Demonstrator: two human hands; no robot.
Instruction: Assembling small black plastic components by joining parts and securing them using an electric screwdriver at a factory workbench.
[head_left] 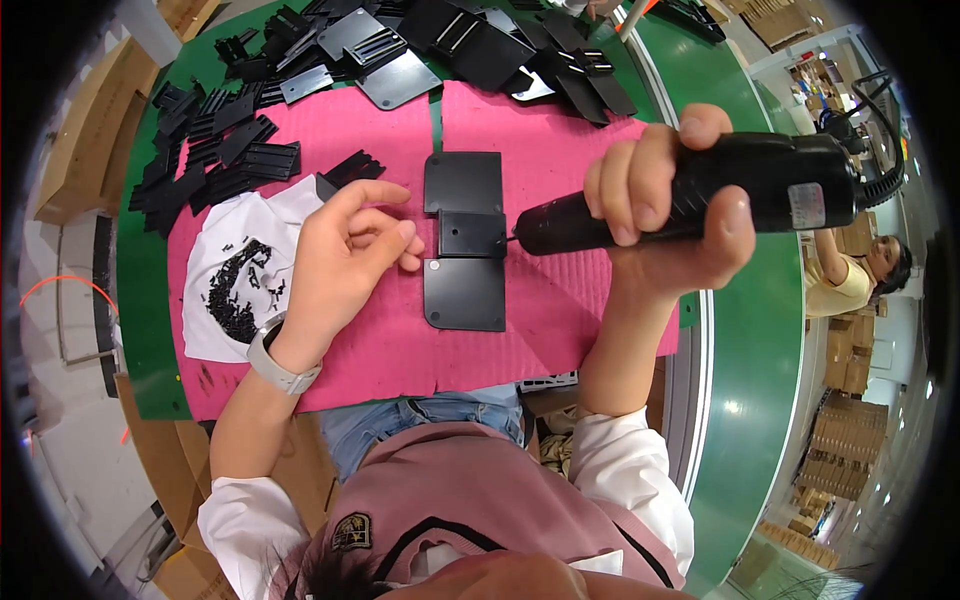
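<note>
Worktop: in front of the wearer, beneath the padding
Upper plate, middle block, lower plate: on the padding in a column, far to near, in that order
Power driver: in the right grip, right of the column, with tip at the middle block's right edge; hard to tell whether touching
Left grip: just left of the column, above the padding
Cloth: on the padding's left part, beside the left grip
Screw heap: on the cloth
Parts pile: behind and left of the column, across worktop and padding edge
Stacked cartons: far right, beyond the worktop
</note>
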